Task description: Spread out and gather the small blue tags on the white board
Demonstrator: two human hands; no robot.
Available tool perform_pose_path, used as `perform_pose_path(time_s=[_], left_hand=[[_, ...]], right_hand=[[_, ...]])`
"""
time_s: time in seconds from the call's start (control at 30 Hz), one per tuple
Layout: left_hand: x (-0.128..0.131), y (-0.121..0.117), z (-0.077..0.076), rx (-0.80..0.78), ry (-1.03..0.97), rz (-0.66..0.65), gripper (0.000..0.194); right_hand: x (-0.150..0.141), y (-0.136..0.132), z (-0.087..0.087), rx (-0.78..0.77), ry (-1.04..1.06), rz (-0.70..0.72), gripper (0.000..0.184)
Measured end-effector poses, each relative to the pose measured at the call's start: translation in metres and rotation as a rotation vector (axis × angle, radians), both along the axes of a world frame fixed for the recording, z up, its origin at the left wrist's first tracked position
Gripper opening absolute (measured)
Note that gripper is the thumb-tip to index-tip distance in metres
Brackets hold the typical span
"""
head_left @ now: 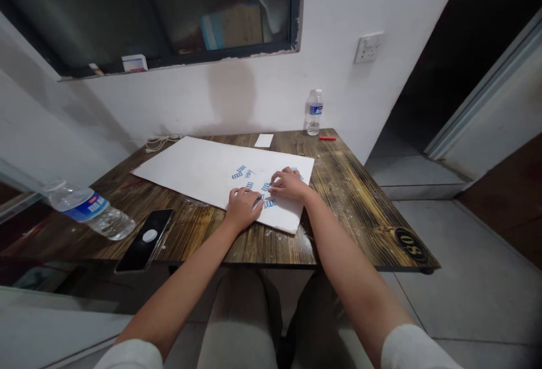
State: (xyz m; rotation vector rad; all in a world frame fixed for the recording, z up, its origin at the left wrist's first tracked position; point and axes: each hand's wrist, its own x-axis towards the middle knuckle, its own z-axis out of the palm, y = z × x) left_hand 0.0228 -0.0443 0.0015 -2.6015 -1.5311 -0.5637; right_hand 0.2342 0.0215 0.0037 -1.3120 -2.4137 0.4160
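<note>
A large white board (199, 160) lies on the wooden table, with small blue-and-white rectangular pieces (239, 172) scattered over its right half. My left hand (243, 208) rests at the board's near edge, palm down. Its fingers are curved and apart, with the thumb close to a row of blue-and-white pieces (270, 203). Further right, my right hand (290, 181) leans over the board, fingers bent and spread. Its thumb and fingertips are beside another blue-and-white piece (266, 187). Some pieces are partly hidden behind this hand.
On the left of the wooden table (355, 205) are a tilted water bottle (91, 209) and a phone (146, 239). Towards the wall are a white cable (163, 141), a white card (263, 140), a small upright bottle (314, 112) and a red stick-like object (327, 138).
</note>
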Motion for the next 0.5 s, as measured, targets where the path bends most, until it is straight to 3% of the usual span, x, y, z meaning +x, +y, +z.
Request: perform_pose_path(time_s=[0.27,0.4,0.5], left_hand=[[-0.0003,0.0008,0.0003,0.005,0.008,0.031,0.033],[-0.002,0.0052,-0.0038,-0.052,0.092,-0.093,0.052],[-0.0023,0.0083,-0.0068,-0.105,0.147,-0.149,0.058]], right_hand=[[0.0025,0.0058,0.0026,0.007,0.104,-0.081,0.047],[0.0059,0.0079,0.0029,0.026,0.121,-0.25,0.048],[0.0088,0.0066,0.0016,0.033,0.067,-0.301,0.045]])
